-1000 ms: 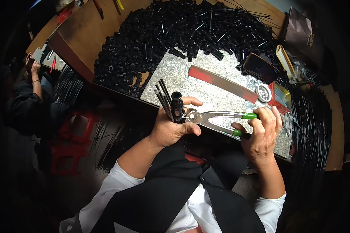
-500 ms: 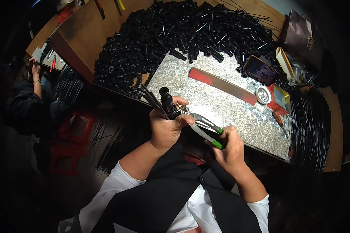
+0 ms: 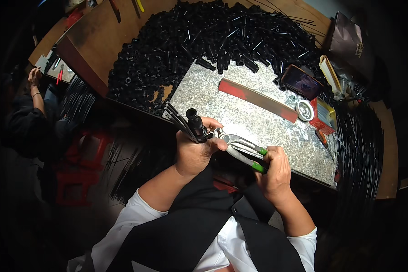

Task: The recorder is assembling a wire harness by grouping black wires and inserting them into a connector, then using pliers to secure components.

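My left hand (image 3: 191,152) is closed around a black tubular part (image 3: 196,124) with a flared open end and several thin black rods (image 3: 178,119) beside it. Its thumb reaches toward the head of a pair of pliers (image 3: 234,138). Gripped in my right hand (image 3: 276,174) are the pliers' green-tipped handles, which stand somewhat apart. The jaws lie close to the left fingers, next to a small metal bit; what they bite on is too small to tell.
Behind the speckled worktop (image 3: 204,93) rises a heap of black tubular parts (image 3: 167,50). On the worktop lie a red-brown bar (image 3: 258,100), a phone (image 3: 302,81), a white round dish (image 3: 305,110), a red box (image 3: 323,119) and an orange-handled tool (image 3: 322,137). Thin rods (image 3: 360,149) hang at right. Another person (image 3: 29,113) sits at left.
My right hand and the pliers have shifted slightly to the right, and more of the pliers' head shows. The black tubular part has tipped a little, so its open end shows more.
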Available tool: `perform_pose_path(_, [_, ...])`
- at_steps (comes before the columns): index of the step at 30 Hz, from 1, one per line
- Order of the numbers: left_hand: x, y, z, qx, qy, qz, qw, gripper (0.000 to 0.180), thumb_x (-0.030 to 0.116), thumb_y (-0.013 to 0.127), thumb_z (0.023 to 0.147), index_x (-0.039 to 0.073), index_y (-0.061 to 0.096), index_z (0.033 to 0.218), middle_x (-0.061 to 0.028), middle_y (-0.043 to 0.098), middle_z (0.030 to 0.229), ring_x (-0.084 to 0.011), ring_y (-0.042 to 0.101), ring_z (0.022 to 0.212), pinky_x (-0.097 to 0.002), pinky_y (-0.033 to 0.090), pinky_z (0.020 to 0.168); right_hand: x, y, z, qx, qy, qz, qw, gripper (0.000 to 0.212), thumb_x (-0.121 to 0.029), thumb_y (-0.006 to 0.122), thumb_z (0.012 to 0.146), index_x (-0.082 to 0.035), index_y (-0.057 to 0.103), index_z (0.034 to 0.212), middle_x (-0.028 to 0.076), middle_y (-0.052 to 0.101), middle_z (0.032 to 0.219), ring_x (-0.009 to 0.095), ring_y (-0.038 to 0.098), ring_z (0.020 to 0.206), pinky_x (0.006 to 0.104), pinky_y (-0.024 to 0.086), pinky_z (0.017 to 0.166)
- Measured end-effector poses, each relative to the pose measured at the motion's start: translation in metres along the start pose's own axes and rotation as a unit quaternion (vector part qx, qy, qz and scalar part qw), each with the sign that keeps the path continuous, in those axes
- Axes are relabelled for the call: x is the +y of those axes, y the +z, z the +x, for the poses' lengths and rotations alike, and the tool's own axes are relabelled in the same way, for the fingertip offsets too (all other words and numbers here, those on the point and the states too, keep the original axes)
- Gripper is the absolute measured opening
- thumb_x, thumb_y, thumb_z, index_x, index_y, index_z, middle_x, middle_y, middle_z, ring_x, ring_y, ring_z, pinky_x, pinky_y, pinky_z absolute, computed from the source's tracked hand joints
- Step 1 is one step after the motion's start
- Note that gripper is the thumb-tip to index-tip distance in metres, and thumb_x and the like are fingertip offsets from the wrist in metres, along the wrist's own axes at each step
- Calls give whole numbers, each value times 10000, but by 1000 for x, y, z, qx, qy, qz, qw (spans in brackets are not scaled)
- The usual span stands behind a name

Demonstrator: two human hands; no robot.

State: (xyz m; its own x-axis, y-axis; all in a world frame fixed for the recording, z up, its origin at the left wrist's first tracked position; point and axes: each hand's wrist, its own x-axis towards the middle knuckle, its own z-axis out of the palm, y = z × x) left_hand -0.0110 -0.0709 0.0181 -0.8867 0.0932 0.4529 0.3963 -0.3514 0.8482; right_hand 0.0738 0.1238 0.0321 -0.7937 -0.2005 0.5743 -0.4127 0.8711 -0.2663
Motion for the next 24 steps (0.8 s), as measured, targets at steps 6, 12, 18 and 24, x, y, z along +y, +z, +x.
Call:
perform_pose_path(6, [-5,-7,-7,-50,-49,-3,998,715,482,801,610,-53,559,1017,-4,533,814,-53,416,674,-205,331,593,1,-27,-9,-101,21,29,994,539,58,748,543,-15,406,954,169,505,876,324,529,713,379,445,635])
perform_pose_path(12, [2,-19,-3,-259,-104,4,960,838,504,815,458,-28,574,1059,53,508,652,-33,447,583,-187,340,516,-1,-67,-11,-217,59,104,969,534,-86,806,657,8,490,1077,167,580,962,321,621,835,357,505,709])
perform_pose_path(18, [-1,-6,2,-345,12,42,938,618,446,827,492,35,658,920,-3,594,662,-91,561,575,-218,439,524,14,-75,-25,-397,281,421,765,309,-175,694,827,16,545,1019,129,633,784,237,644,650,303,507,578])
perform_pose_path(24, [-5,9,-1,-345,4,-28,938,473,219,891,523,43,680,909,-30,658,729,-90,595,596,-205,456,549,21,-65,-51,-498,405,614,459,273,-105,653,837,53,511,1009,110,607,672,180,601,509,291,475,465])
